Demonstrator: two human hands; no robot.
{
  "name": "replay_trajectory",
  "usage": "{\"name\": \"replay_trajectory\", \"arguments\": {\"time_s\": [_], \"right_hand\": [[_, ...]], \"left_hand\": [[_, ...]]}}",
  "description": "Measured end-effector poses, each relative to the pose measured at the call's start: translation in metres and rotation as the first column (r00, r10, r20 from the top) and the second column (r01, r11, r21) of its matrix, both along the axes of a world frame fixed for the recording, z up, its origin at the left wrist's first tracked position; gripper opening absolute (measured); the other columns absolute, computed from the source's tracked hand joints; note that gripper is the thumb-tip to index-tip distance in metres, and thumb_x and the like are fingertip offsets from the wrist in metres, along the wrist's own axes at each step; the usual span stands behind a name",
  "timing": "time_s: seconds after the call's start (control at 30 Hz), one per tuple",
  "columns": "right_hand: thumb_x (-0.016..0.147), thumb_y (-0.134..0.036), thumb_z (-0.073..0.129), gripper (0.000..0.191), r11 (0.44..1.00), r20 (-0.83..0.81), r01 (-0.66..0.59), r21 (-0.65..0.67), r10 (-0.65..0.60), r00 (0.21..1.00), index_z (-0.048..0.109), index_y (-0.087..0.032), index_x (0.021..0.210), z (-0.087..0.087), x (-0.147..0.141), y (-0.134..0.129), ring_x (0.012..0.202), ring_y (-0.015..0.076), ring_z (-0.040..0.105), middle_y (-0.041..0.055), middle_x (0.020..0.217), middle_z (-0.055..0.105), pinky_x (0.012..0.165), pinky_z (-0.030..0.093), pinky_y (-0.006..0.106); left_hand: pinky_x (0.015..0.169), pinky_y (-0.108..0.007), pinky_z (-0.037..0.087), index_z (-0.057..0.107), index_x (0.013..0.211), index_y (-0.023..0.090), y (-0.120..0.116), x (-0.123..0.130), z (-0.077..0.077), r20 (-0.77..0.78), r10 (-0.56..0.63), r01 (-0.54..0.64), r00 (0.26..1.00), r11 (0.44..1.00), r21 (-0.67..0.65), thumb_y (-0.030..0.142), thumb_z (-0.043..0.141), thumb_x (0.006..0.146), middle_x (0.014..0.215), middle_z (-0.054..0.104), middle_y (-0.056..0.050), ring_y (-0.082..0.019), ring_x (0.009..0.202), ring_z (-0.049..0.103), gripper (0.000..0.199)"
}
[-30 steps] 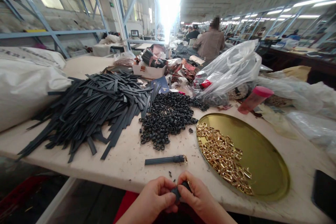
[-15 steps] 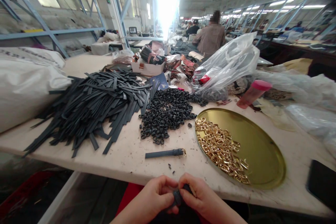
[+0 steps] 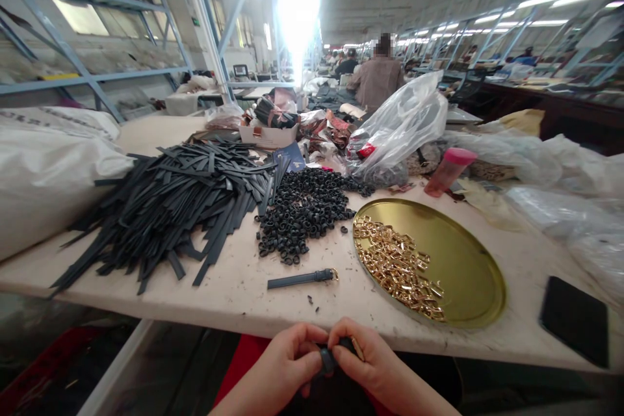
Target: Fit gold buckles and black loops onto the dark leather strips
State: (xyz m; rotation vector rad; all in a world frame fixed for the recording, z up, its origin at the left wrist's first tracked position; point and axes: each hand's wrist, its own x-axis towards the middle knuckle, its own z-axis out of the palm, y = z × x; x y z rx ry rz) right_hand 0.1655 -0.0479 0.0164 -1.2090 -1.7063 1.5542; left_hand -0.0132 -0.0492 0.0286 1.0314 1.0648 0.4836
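Note:
At the table's front edge, my left hand (image 3: 292,364) pinches a dark strap piece (image 3: 326,360). My right hand (image 3: 358,354) is closed on the same piece, close beside the left, and a bit of gold metal (image 3: 359,348) shows between its fingers. Much of the held piece is hidden by the fingers. Just beyond lies a finished-looking dark strap (image 3: 299,279) with a gold buckle. Behind it is a heap of small black loops (image 3: 305,208). To the right, a round gold tray (image 3: 468,273) holds a pile of gold buckles (image 3: 394,266).
Dark strips (image 3: 180,201) are heaped on the left beside a white sack (image 3: 43,175). A black phone (image 3: 575,320) lies at the right. Behind the tray are a pink-lidded container (image 3: 448,169) and a clear plastic bag (image 3: 404,123). A person (image 3: 380,78) sits farther back.
The view has shifted, bringing the phone fully into sight. Gold metal now shows in my right hand, where only dark material showed before. Both hands stay close together.

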Motion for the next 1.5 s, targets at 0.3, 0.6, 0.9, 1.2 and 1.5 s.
{"name": "replay_trajectory", "arguments": {"time_s": [0.3, 0.6, 0.9, 1.2, 1.5], "right_hand": [[0.085, -0.027, 0.038, 0.014, 0.996, 0.090, 0.040, 0.079, -0.047, 0.995, 0.049, -0.020, 0.080, -0.002, -0.006, -0.006, 0.067, 0.0141, 0.048, -0.0012, 0.070, 0.054, 0.062, 0.037, 0.025], [0.088, -0.038, 0.028, 0.029, 0.976, 0.162, -0.042, 0.214, 0.007, 0.987, 0.049, -0.019, 0.095, -0.022, -0.011, 0.003, 0.072, 0.0164, 0.054, 0.0046, 0.081, 0.060, 0.065, 0.041, 0.028], [0.088, -0.047, 0.023, 0.038, 0.963, 0.093, 0.126, 0.239, -0.152, 0.984, 0.047, -0.019, 0.096, -0.050, -0.021, 0.020, 0.055, 0.0141, 0.050, 0.0003, 0.065, 0.053, 0.054, 0.039, 0.025], [0.088, -0.047, 0.026, 0.037, 0.992, -0.031, 0.052, 0.112, -0.049, 0.998, 0.048, -0.018, 0.095, -0.034, -0.020, 0.032, 0.069, 0.0159, 0.055, 0.0035, 0.075, 0.059, 0.065, 0.043, 0.027], [0.079, -0.064, 0.028, 0.058, 0.996, -0.019, -0.057, -0.066, 0.056, 0.998, 0.046, -0.020, 0.111, -0.050, -0.018, 0.044, 0.062, 0.0159, 0.054, 0.0017, 0.071, 0.056, 0.059, 0.044, 0.027]], "left_hand": [[0.042, -0.017, 0.030, 0.055, 0.086, 0.011, 0.001, 0.001, -0.005, -0.081, -0.079, 0.082, 0.994, 0.996, 0.033, 0.030, 0.048, 0.075, 0.070, 0.062, -0.002, -0.006, 0.046, 0.044, 0.023], [0.036, -0.016, 0.023, 0.052, 0.065, 0.015, 0.018, -0.003, 0.001, -0.272, -0.234, 0.240, 0.933, 0.971, -0.011, 0.020, 0.040, 0.068, 0.055, 0.056, 0.003, -0.005, 0.038, 0.039, 0.014], [0.038, -0.016, 0.031, 0.053, 0.067, 0.017, 0.050, -0.010, -0.005, -0.379, -0.343, 0.392, 0.859, 0.918, 0.058, 0.026, 0.040, 0.072, 0.053, 0.053, 0.004, -0.008, 0.041, 0.043, 0.017], [0.040, -0.014, 0.033, 0.058, 0.082, 0.016, 0.063, -0.005, 0.002, -0.298, -0.420, 0.449, 0.857, 0.893, 0.031, 0.023, 0.039, 0.074, 0.055, 0.050, 0.005, -0.007, 0.042, 0.043, 0.021], [0.038, -0.015, 0.024, 0.055, 0.064, 0.017, 0.075, -0.014, 0.006, -0.457, -0.460, 0.556, 0.762, 0.826, 0.096, 0.026, 0.038, 0.077, 0.051, 0.042, 0.005, -0.007, 0.044, 0.038, 0.023]]}}
